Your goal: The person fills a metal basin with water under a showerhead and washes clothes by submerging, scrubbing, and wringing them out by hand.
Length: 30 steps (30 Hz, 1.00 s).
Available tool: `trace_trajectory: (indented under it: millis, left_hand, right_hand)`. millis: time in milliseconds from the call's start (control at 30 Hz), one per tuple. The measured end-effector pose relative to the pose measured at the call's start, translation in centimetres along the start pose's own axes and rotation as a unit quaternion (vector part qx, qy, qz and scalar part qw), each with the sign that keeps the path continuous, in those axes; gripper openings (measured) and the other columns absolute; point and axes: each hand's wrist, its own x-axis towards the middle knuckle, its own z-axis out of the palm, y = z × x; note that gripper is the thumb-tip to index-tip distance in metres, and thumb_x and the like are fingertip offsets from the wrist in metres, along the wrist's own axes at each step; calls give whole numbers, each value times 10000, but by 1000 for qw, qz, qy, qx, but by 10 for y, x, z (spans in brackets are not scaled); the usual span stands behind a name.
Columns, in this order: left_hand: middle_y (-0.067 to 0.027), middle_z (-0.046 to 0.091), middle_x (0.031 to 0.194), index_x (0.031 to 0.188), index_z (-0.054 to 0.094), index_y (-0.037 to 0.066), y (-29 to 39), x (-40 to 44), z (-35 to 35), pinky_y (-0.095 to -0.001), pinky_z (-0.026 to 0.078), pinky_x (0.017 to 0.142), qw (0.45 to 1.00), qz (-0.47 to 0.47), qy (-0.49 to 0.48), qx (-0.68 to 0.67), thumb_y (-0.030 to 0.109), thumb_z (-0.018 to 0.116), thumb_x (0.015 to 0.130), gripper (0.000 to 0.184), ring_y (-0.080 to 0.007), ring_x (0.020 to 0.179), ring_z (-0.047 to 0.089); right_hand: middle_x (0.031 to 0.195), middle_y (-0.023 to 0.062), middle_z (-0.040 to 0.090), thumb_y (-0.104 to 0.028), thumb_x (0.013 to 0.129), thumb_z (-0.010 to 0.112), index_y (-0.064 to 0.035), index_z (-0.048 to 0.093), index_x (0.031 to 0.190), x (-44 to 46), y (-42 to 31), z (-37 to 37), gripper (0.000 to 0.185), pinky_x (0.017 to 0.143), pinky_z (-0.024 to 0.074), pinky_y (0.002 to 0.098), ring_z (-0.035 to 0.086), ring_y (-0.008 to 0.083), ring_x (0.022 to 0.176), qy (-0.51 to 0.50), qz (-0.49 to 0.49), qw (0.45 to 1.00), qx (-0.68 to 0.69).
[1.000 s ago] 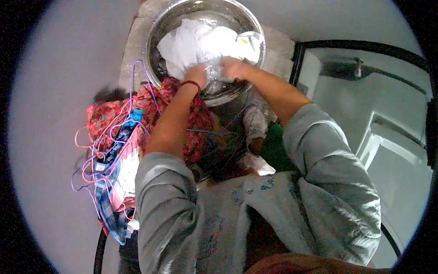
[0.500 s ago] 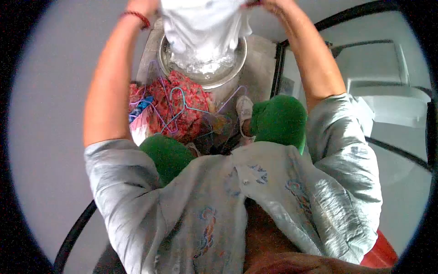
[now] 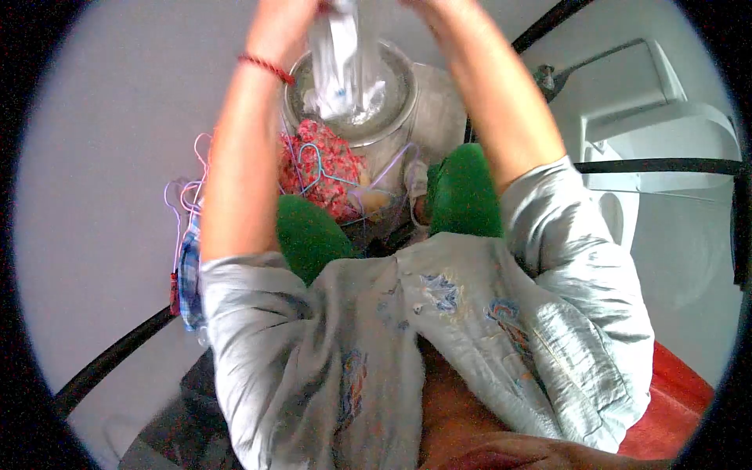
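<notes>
A wet white cloth (image 3: 335, 63) hangs narrow and bunched over the metal basin (image 3: 407, 94), its lower end down at the water. At the top edge of the view my left hand (image 3: 286, 17) is closed on the cloth's upper part, its fingers partly cut off by the frame. Further right, also at the top edge, is my right hand (image 3: 435, 6), blurred and mostly out of view; its fingers cannot be made out. Water (image 3: 368, 110) glistens in the basin around the cloth.
Red patterned fabric (image 3: 329, 168) lies before the basin, with a teal hanger (image 3: 317, 168) and a purple hanger (image 3: 392, 168) on it. More hangers and a blue plaid garment (image 3: 189, 274) are at the left. A white plastic fixture (image 3: 666, 129) stands at the right.
Both hands rose from the basin, lifting the white cloth out of it. Since half a second ago the cloth has gone from spread wide to narrow, and the hands have come closer together.
</notes>
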Motion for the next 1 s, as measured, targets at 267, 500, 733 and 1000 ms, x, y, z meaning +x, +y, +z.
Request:
trace_trajectory:
  millis: [267,500,733,1000]
  left_hand:
    - [-124,549,972,1147,369,-27,-246,-57,-14,-275,462,713,996,-27,14,81,73,704,628,627,-175,847,551]
    - [-116,552,938,1063,422,-42,-261,-67,20,-292,457,725,968,-244,46,-30,87,710,632,535,-177,849,548]
    - [-87,590,808,908,536,-19,-269,-39,29,-289,464,594,929,-319,151,-110,74,655,689,267,-152,705,562]
    - [-85,588,903,952,523,-9,-157,18,-16,-307,499,633,976,-5,76,-203,71,551,788,185,-189,752,597]
  right_hand:
    - [593,41,535,-101,697,601,-6,571,687,-67,195,74,99,446,398,261,484,112,524,-209,193,957,-56]
    - [731,52,572,-148,743,565,-4,593,848,-68,192,47,180,513,437,256,515,126,557,-396,235,879,-125]
    - [974,67,552,-98,760,505,-51,510,1087,-54,211,30,331,596,483,301,556,164,754,-266,358,890,-95]
    - [1192,172,470,-120,615,671,-19,348,1251,-58,227,29,720,928,349,318,441,292,1101,-270,176,923,-210]
